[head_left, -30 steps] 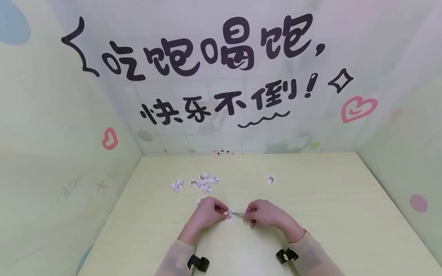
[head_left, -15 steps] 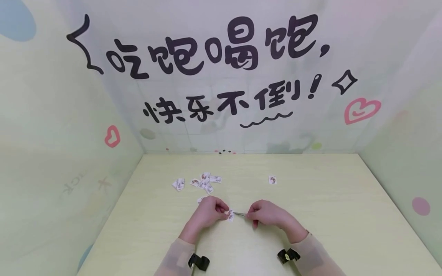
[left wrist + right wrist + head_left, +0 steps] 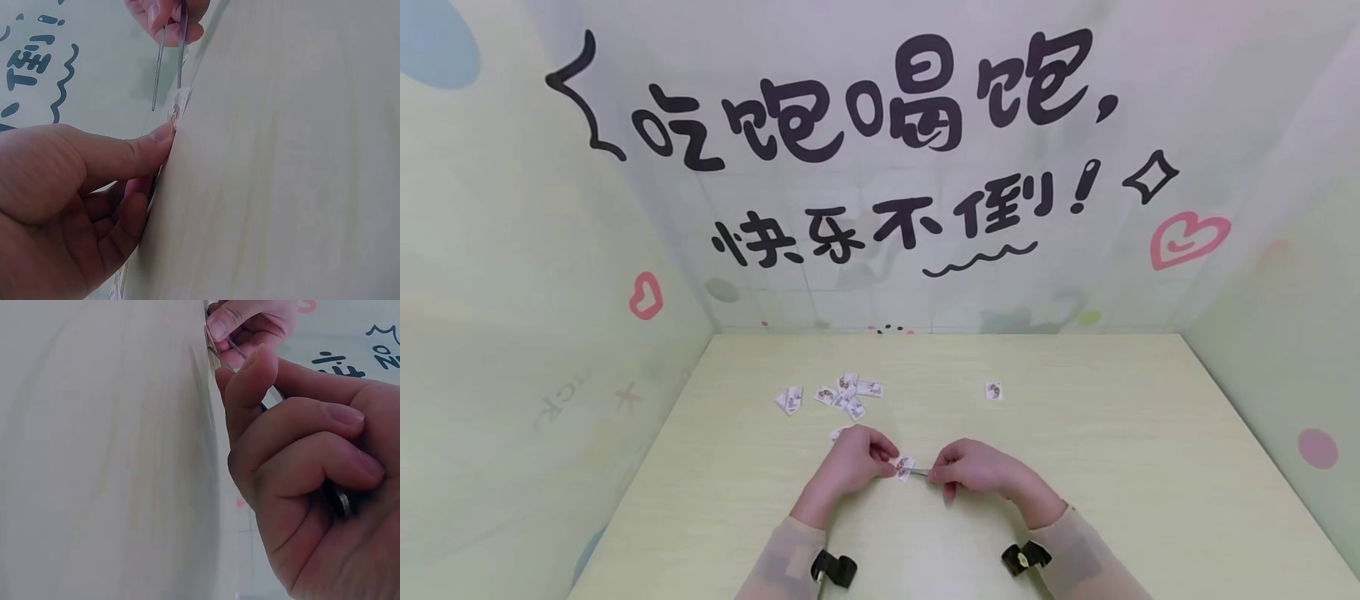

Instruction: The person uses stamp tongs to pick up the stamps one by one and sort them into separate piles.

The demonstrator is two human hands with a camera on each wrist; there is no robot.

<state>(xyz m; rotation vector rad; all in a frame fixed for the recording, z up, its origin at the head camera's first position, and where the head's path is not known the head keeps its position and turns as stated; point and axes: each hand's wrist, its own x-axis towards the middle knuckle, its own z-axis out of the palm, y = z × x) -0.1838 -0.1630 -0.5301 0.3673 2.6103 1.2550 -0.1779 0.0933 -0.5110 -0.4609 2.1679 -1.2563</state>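
Observation:
My left hand (image 3: 857, 458) pinches a small white printed paper square (image 3: 906, 468) at its left edge, between thumb and fingertips. Tweezers (image 3: 919, 472) are gripped in my right hand (image 3: 981, 468), pointing left so that their tips overlap the square's right part. In the left wrist view, the tweezers (image 3: 158, 75) show two thin metal prongs standing apart, one of them right at the paper square (image 3: 181, 103). The right wrist view shows the middle, ring and little fingers curled in, with a dark metal-edged end (image 3: 339, 501) at the palm.
Several similar printed pieces lie in a loose pile (image 3: 848, 393) beyond my left hand, with a smaller group (image 3: 790, 401) farther left. One printed square (image 3: 993, 390) lies alone at the back right. Printed walls (image 3: 925, 292) enclose the pale table (image 3: 1112, 433).
The tweezer tips have shifted from the square's upper right edge to lower across its right part. My right hand has dipped slightly; the left keeps its pinch. The head view has shifted a little.

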